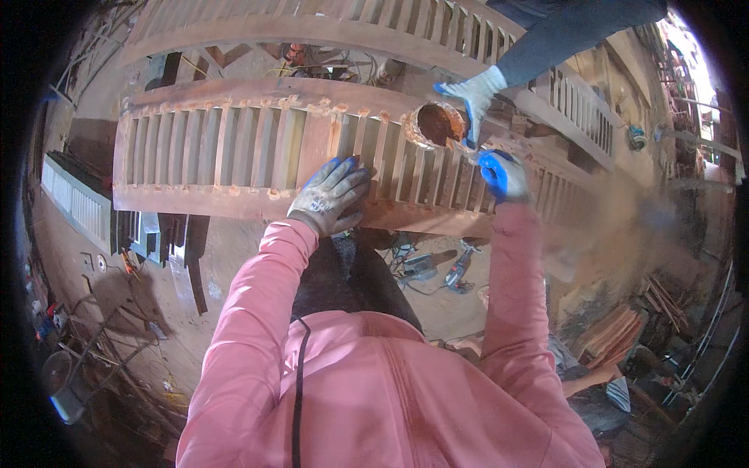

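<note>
A long wooden louvred panel [195,198] lies across in front of me, with reddish-brown patches along its rails. My left hand [331,195], in a grey-white glove with blue fingertips, rests on the panel's near rail and slats, fingers stretched out. My right hand [505,178], gloved alike, is closed round what looks like a small putty knife [463,150] at the edge of a smeared can [413,129]. Reddish-brown paste is inside the can, which is tilted over the slats. Another person's gloved hand [477,95] is at the can's far right side; its exact grip cannot be made out.
Beyond lies a second slatted panel [312,30], with the other person's dark sleeve [577,43] reaching over it. Power tools [460,269] and cords are on the floor below the near edge. Stacked wood pieces [612,335] lie at the lower right, a pale louvred panel [76,199] at left.
</note>
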`<state>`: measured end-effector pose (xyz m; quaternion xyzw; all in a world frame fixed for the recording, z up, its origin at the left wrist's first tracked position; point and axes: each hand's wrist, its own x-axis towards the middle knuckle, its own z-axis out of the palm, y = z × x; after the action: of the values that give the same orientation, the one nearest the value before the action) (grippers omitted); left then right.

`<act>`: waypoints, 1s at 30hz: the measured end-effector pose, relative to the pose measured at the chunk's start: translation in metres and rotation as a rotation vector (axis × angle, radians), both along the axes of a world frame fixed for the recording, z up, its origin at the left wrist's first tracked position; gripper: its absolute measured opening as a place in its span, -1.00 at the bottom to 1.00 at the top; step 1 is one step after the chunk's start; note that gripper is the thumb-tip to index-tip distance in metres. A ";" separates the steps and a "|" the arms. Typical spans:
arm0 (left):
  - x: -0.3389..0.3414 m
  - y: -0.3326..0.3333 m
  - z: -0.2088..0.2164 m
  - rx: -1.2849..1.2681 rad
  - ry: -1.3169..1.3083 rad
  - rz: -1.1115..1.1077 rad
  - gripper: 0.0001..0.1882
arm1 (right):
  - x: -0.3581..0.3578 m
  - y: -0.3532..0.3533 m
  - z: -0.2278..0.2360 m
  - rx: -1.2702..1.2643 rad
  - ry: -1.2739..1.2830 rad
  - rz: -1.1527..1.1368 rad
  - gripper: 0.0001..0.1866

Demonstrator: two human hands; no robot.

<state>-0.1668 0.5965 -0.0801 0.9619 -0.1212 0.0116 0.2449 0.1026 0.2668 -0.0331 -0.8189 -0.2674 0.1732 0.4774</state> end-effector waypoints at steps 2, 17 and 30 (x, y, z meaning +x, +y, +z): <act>-0.002 0.001 -0.002 -0.007 -0.002 0.005 -0.31 | -0.008 -0.005 0.008 -0.037 0.054 -0.034 -0.95; -0.073 0.137 0.009 0.129 -0.251 0.834 -0.41 | -0.092 0.238 0.044 0.279 0.924 -0.117 -0.82; -0.099 0.200 -0.028 0.412 0.009 1.243 -0.33 | -0.081 0.345 -0.008 -0.279 -0.276 0.124 -0.81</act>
<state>-0.2656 0.7963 -0.1078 0.8801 0.4585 0.1235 0.0038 0.0218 0.6120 -0.0412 -0.8749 -0.3538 0.1239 0.3067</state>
